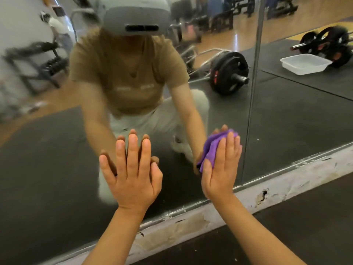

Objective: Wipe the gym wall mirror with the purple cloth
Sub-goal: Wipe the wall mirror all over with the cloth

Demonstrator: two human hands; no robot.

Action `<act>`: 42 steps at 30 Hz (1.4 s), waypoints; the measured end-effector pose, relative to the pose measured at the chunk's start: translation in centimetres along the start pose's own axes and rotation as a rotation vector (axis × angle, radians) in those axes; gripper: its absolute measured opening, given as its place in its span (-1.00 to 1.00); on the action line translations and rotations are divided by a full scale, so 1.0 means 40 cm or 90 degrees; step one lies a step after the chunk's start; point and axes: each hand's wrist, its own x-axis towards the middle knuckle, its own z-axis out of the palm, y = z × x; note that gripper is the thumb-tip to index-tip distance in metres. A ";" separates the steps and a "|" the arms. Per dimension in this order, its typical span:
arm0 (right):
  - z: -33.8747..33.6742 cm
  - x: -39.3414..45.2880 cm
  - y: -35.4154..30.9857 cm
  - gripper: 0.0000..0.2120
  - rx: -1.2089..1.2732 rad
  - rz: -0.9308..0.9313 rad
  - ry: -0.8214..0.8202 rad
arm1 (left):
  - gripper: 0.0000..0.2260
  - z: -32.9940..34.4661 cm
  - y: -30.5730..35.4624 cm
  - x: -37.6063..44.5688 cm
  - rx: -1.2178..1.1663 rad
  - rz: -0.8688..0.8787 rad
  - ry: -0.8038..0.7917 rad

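Purple cloth (210, 148) under flat right hand (221, 169); left hand (133, 176) splayed (both on mirror (57, 159)).

A worn white baseboard strip (248, 196) is running diagonally between the glass above it and the dark rubber floor mat (286, 236) below it, its paint chipping and a small hole showing. Well above the baseboard, in the reflection, a loaded barbell (228, 72) is lying on dark matting, a white plastic tub (304, 64) is sitting further right beside more black weight plates (332, 40), and a blurred dumbbell rack (38, 62) is standing far left.
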 end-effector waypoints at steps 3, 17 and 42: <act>-0.025 -0.219 0.096 -0.43 -0.066 0.011 -0.145 | -0.40 0.000 -0.004 -0.006 0.000 0.002 -0.004; -0.054 -0.038 0.041 -0.42 -0.083 -0.029 -0.142 | -0.40 0.001 0.005 -0.002 -0.015 -0.002 0.004; -0.104 0.029 0.029 -0.43 -0.152 -0.061 -0.154 | -0.41 -0.013 -0.002 -0.001 -0.034 0.007 -0.013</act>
